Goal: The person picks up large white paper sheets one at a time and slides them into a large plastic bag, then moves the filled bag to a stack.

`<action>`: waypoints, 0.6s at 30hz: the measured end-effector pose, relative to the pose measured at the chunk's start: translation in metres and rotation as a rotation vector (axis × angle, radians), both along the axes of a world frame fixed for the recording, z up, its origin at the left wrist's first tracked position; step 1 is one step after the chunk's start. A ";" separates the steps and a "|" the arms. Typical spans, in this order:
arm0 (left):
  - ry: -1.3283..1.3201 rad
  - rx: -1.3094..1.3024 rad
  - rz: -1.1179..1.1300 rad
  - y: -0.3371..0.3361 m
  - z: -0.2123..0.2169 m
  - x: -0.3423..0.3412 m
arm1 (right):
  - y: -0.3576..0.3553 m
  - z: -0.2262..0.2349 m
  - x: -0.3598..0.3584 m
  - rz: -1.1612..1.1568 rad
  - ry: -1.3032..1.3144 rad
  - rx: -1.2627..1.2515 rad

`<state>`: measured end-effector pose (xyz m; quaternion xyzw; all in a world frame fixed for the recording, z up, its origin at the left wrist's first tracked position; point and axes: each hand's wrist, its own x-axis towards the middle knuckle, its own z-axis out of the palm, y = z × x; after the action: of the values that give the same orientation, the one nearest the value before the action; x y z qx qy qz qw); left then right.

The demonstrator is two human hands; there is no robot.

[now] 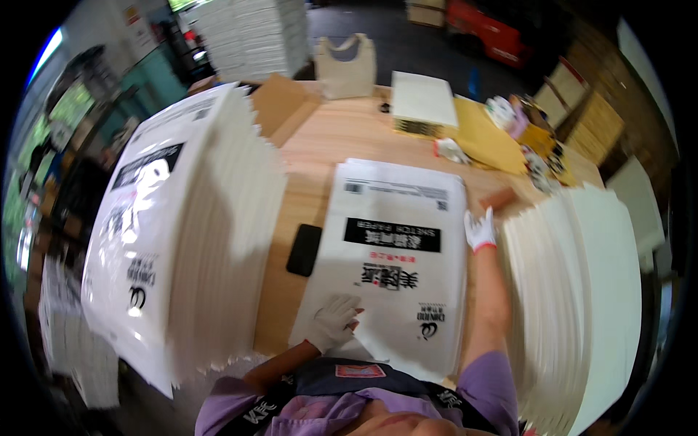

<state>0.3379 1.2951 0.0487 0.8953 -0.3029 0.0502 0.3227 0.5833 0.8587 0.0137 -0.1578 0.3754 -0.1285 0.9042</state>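
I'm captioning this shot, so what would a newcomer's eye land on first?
Probably the big white stack at left, its top printed. Next, the printed white pack in the centre, with the gloved left hand on its near end and the gloved right hand by its right edge.

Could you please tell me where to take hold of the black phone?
Probably by its two long edges, from above: the phone lies flat on the wooden table, between the tall stack and the printed white package close on its right.
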 end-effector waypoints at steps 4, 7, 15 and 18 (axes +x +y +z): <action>-0.040 -0.054 0.015 0.003 -0.001 -0.004 | 0.066 -0.004 -0.083 0.616 -0.330 -0.440; -0.105 -0.071 -0.004 0.003 -0.001 -0.003 | 0.105 -0.010 -0.182 0.715 -0.183 -0.532; -0.183 -0.244 -0.165 0.005 -0.019 -0.009 | 0.164 0.067 -0.326 0.819 -0.119 -0.776; -0.023 -0.261 -0.274 -0.009 -0.021 -0.019 | 0.166 0.101 -0.354 0.688 -0.157 -0.907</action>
<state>0.3185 1.2860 0.0278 0.7955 -0.4167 0.0551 0.4364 0.2291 1.0251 0.1143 -0.6328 0.1417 0.0136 0.7611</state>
